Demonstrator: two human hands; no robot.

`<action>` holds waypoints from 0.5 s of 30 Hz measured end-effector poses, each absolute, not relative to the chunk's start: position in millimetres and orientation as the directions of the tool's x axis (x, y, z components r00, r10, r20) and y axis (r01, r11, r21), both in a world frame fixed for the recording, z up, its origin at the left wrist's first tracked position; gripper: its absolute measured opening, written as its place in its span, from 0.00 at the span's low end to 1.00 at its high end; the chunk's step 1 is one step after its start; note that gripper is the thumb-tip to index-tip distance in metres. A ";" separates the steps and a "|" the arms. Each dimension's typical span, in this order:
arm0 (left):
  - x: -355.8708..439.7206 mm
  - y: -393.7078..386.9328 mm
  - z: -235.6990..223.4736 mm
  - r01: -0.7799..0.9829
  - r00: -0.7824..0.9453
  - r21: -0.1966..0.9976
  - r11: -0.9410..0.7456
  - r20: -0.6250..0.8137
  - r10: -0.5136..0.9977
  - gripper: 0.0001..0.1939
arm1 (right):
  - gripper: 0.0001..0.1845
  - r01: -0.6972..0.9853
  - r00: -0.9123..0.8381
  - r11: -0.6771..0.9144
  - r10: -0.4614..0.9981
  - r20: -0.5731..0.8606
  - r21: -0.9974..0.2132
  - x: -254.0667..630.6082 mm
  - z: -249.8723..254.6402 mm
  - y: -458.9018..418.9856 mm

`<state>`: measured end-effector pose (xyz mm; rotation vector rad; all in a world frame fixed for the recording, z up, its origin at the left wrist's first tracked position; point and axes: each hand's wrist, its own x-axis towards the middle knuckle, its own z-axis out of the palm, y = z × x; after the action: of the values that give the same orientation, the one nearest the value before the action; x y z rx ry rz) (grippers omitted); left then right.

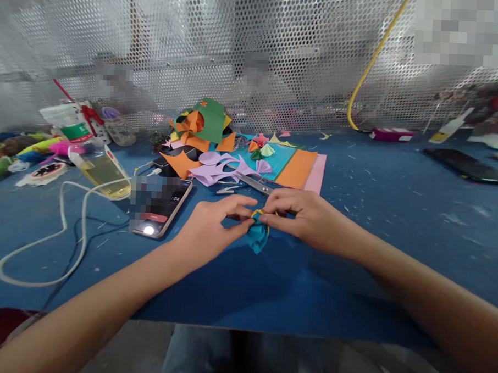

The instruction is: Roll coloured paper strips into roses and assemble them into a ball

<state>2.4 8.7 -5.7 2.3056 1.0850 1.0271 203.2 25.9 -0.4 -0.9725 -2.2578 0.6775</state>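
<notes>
A small piece of crumpled or folded blue paper (257, 239) with a thin yellow strand or edge along its top and side is held above the table between both hands. My left hand (214, 221) pinches its upper left with thumb and fingers. From the other side, my right hand (309, 218) pinches the upper right close to the yellow part. The fingertips of the two hands almost meet and hide part of the paper. Just beyond the hands lie metal scissors (255, 184), partly covered by my right hand.
Cut lilac paper (210, 174), orange scraps (179, 164) and small folded paper fans (267, 150) lie behind the hands, beside stacked orange sheets (298, 168). Leftward are a lit phone (176, 205), a white cable (61, 230) and a cup of yellowish liquid (105, 174). A perforated metal screen (312, 63) stands behind.
</notes>
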 end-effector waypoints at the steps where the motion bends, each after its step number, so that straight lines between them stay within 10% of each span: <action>1: 2.7 8.6 -5.6 0.502 0.429 0.608 -0.615 0.442 0.787 0.12 | 0.10 0.473 -0.570 0.609 0.762 0.307 -0.636 203.7 0.3 25.8; 15: 7.6 7.6 -0.3 0.369 0.358 0.873 -0.319 0.183 0.916 0.05 | 0.08 0.466 -0.605 0.673 0.716 0.348 -0.575 202.3 -0.2 23.0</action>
<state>7.6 7.6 -0.3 1.8598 1.1224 0.9092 202.3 23.0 -0.2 -0.9094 -2.3220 0.5846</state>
